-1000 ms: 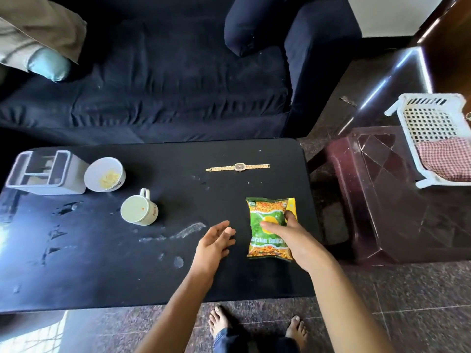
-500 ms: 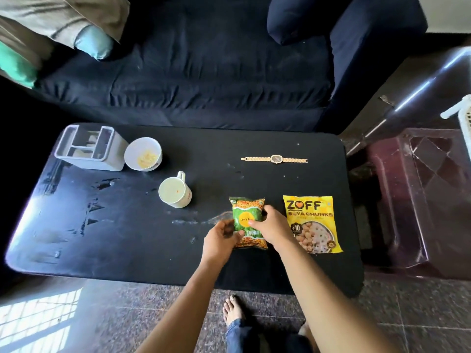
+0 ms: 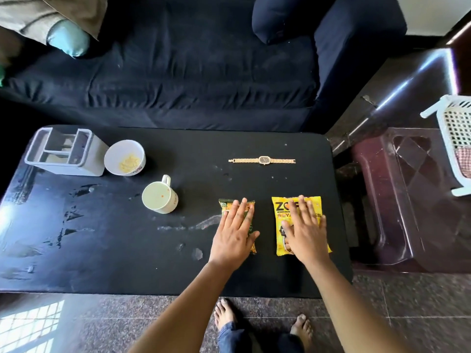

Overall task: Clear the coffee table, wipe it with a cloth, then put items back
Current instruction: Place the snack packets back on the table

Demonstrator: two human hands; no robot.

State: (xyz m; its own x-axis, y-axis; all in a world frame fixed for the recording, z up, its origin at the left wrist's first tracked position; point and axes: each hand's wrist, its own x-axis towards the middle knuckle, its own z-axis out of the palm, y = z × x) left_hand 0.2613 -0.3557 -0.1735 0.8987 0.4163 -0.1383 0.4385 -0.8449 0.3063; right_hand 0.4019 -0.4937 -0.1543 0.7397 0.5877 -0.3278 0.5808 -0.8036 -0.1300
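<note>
Fingers point(image 3: 242, 211) of the left hand point(image 3: 233, 236) lie spread and flat on the green snack packet point(image 3: 251, 206); the right hand point(image 3: 307, 231) rests likewise, released, on the yellow packet point(image 3: 280, 207) just beside it. Both packets lie on the black tabletop point(image 3: 102, 250), near its front edge, with a gold watch point(image 3: 262, 160) behind and a mug point(image 3: 159, 197) to the left.

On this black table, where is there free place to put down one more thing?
The widest bare patch on the table is the near left part, below the mug, though smeared. Another lies between the bowl and the watch. The near right is crowded: flat hands cover the green packet and the yellow packet.
</note>
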